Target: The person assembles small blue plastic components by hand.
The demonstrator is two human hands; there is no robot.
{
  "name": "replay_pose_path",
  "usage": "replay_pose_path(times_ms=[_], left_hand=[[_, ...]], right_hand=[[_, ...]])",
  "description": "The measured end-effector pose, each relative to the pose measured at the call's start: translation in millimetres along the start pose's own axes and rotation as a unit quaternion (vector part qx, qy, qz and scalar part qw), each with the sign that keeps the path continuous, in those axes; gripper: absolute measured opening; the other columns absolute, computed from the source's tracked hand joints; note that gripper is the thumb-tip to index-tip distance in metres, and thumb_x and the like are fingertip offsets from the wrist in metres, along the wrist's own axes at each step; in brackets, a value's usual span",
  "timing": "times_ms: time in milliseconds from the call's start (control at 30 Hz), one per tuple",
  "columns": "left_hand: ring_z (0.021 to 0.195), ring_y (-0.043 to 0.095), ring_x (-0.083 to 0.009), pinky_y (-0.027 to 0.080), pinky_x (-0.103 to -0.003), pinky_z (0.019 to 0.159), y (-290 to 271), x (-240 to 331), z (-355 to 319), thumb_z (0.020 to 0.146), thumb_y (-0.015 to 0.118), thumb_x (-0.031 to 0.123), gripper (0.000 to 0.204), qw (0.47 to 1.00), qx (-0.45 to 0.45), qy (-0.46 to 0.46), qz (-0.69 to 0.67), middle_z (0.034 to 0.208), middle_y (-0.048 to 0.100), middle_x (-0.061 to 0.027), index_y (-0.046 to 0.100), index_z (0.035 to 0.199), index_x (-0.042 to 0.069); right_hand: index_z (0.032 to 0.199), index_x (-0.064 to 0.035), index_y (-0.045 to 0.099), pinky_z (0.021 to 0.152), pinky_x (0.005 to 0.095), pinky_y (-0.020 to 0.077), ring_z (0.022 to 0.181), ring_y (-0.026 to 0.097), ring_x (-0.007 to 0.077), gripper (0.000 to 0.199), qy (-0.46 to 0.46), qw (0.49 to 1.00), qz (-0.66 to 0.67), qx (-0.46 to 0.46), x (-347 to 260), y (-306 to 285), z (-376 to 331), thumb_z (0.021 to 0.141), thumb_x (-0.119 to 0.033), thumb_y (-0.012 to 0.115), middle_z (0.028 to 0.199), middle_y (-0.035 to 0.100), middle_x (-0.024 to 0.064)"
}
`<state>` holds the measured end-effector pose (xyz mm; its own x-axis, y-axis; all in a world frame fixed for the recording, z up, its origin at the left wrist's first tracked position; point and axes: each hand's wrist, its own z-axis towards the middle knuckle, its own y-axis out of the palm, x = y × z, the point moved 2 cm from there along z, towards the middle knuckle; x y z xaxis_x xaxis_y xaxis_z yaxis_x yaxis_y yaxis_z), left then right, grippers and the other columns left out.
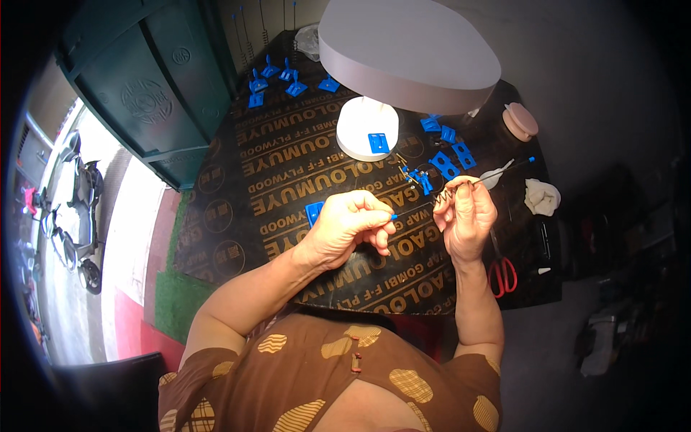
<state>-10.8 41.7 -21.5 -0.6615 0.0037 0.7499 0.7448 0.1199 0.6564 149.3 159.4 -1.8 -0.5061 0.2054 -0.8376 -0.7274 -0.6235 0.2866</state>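
Observation:
Over the near half of the table, my left hand [347,229] is closed, its thumb and forefinger pinching a small blue cap [394,217]. My right hand [468,219] grips a dark wire with a coiled spring section [444,193]. That wire runs out to the right and ends in a blue tip [532,159]. The two hands are apart at about the same height. A blue plastic piece [314,213] lies partly hidden behind my left hand. Beyond my right hand are flat blue plates [445,165] and a cluster of small blue parts [419,178].
A large white lamp [410,57] overhangs the back; a blue plate [378,143] rests on its round base [353,137]. Blue stands [296,86] hold upright wires at the far left. Red-handled scissors [502,277], a white cloth roll [541,197] and a pink round object [520,122] lie right.

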Motion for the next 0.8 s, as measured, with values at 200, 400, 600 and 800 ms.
replay_pose_path(times_ms=[200, 400, 600, 800], left_hand=[[0.061, 0.066, -0.0172, 0.058, -0.034, 0.059, 2.1, -2.0, -0.6, 0.088, 0.063, 0.006, 0.011, 1.0, 0.008, 0.001, -0.003, 0.08, 0.066, -0.0147, 0.06, 0.092, -0.003], [0.061, 0.066, -0.0182, 0.057, -0.03, 0.059, 4.8, 0.4, -2.0, 0.089, 0.063, 0.01, 0.014, 0.999, 0.006, -0.023, 0.026, 0.08, 0.066, -0.0137, 0.059, 0.092, -0.003], [0.062, 0.067, -0.0188, 0.056, -0.028, 0.06, 3.7, 0.4, -1.6, 0.089, 0.063, 0.012, 0.016, 0.998, -0.016, -0.056, 0.028, 0.08, 0.067, -0.0137, 0.06, 0.093, -0.003], [0.062, 0.066, -0.0177, 0.056, -0.028, 0.06, 5.0, -1.1, -1.2, 0.088, 0.064, 0.012, 0.016, 0.997, -0.017, -0.059, 0.053, 0.08, 0.067, -0.0132, 0.06, 0.092, -0.003]], right_hand=[[0.096, 0.0015, 0.057, 0.044, 0.0175, 0.0386, 0.05, 0.048, 0.0045, 0.015, 0.019, 1.0, -0.012, -0.018, 2.6, 8.7, -5.7, 0.097, -0.013, 0.053, 0.068, 0.062, 0.0078], [0.093, 0.0012, 0.058, 0.044, 0.0171, 0.0379, 0.051, 0.048, 0.004, 0.017, 0.034, 0.999, -0.016, -0.014, 4.3, 7.8, -3.3, 0.098, -0.014, 0.051, 0.068, 0.06, 0.0071], [0.092, 0.0002, 0.057, 0.045, 0.018, 0.0394, 0.054, 0.047, 0.0048, 0.021, 0.136, 0.989, 0.054, -0.014, 14.2, 6.4, -0.1, 0.099, -0.016, 0.048, 0.073, 0.058, 0.0059], [0.096, 0.001, 0.059, 0.049, 0.0189, 0.0424, 0.064, 0.048, 0.0051, 0.02, 0.222, 0.966, 0.127, -0.031, 23.0, 11.9, -1.8, 0.099, -0.017, 0.049, 0.081, 0.055, 0.0043]])
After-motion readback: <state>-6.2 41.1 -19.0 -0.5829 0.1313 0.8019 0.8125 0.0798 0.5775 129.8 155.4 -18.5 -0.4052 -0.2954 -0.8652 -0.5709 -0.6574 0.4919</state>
